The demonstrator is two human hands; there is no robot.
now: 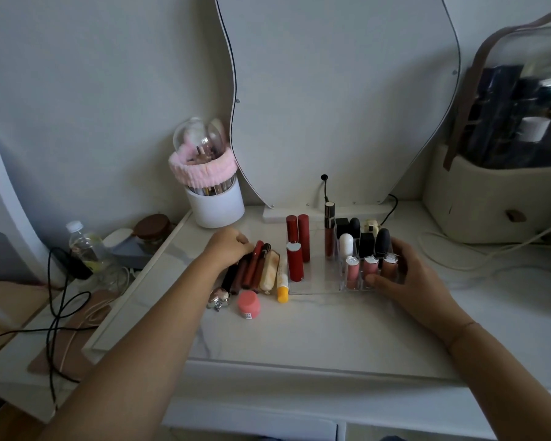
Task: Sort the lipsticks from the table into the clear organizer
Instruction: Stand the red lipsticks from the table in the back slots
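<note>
On a white desk [315,329], in front of a wavy-edged mirror [331,90], a person is sorting lip products. The clear organizer [318,289] is sitting right of centre and is already holding a good share. Three red lipsticks [295,262] are standing in its left part, and a tall gloss tube [329,230] is rising near the middle. A cluster of black, white and pink tubes [368,249] is filling its right compartments. Its front middle is looking unfilled.

The job is appearing roughly half done. A row of loose lipsticks [252,268] is lying side by side on the desk just left of the organizer. A yellow-capped stick [282,289], a pink pot [248,303] and a silver item [218,297] are lying close by.

The left hand [229,249] is curling over the far ends of that row. Its fingertips are hiding behind the knuckles, so I cannot tell whether it is gripping a tube. The right hand [401,278] is wrapping around the organizer's right front corner, apparently steadying it.

Dim light is making the organizer's walls nearly vanish, so exact compartments and counts are staying uncertain.
</note>
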